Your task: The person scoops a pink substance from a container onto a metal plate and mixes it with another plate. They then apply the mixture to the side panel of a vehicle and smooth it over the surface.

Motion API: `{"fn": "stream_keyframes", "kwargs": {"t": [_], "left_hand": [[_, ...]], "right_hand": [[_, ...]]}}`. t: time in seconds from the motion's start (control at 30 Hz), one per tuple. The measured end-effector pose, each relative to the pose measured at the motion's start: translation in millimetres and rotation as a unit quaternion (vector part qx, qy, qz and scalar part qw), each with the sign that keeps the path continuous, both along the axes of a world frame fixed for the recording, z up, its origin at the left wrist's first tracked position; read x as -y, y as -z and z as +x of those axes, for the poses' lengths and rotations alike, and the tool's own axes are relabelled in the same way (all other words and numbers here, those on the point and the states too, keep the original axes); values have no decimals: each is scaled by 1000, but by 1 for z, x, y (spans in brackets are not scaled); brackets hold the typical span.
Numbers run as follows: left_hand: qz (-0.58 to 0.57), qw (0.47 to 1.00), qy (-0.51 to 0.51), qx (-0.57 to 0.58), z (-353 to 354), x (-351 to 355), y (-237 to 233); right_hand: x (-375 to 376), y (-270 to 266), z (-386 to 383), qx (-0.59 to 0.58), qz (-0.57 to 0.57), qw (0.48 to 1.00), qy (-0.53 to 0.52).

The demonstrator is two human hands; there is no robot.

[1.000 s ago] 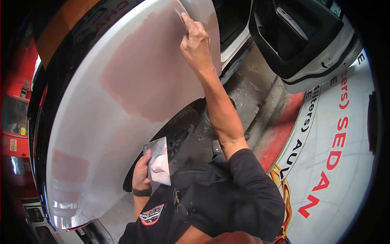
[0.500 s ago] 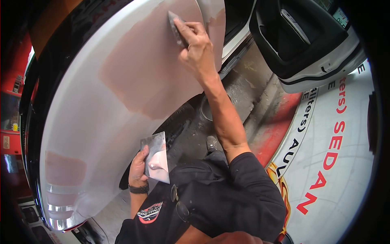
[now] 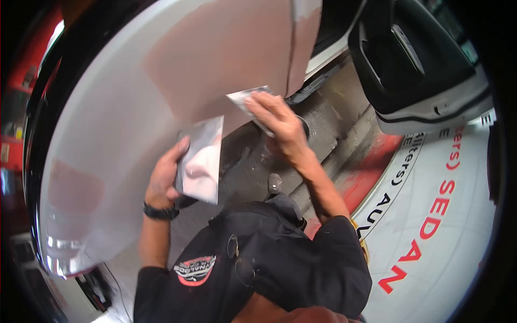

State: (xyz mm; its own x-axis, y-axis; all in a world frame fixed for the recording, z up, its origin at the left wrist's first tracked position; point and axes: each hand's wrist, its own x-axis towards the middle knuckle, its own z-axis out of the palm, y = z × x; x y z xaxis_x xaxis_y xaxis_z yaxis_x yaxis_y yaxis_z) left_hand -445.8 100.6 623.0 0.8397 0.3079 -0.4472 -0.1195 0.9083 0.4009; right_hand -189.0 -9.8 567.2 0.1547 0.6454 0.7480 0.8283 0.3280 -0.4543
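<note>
My left hand, with a dark band at the wrist, grips a flat grey mixing board by its left edge. A mound of pale pink body filler covers the board's lower part. In my right hand is a thin flat filler spreader, its far edge light-coloured; the fingers lie over it and blur slightly. That hand is off the panel, up and right of the board. Behind both hands, the white car fender carries a broad pinkish filler patch.
A smaller pinkish patch lies on the fender's lower left. An open car door stands at upper right. Below it is a white banner with red and black lettering. My shoe is on the grimy floor.
My right hand has left the upper filler patch and come down toward the board with the spreader. My left hand has raised the board. The view has shifted slightly.
</note>
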Motion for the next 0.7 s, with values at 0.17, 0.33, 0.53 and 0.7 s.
{"fn": "stream_keyframes", "kwargs": {"t": [0.17, 0.33, 0.53, 0.7], "left_hand": [[152, 980, 41, -118, 24, -14, -18], [170, 969, 119, -131, 42, -12, -32], [264, 933, 128, -208, 37, -16, -32], [250, 956, -60, -143, -2, 5, -31]], "right_hand": [[60, -42, 0, 174, -32, 976, -126], [64, -54, 6, 241, -23, 954, -174], [51, -53, 4, 292, -62, 925, -234], [16, -34, 57, 149, -61, 976, -149]]}}
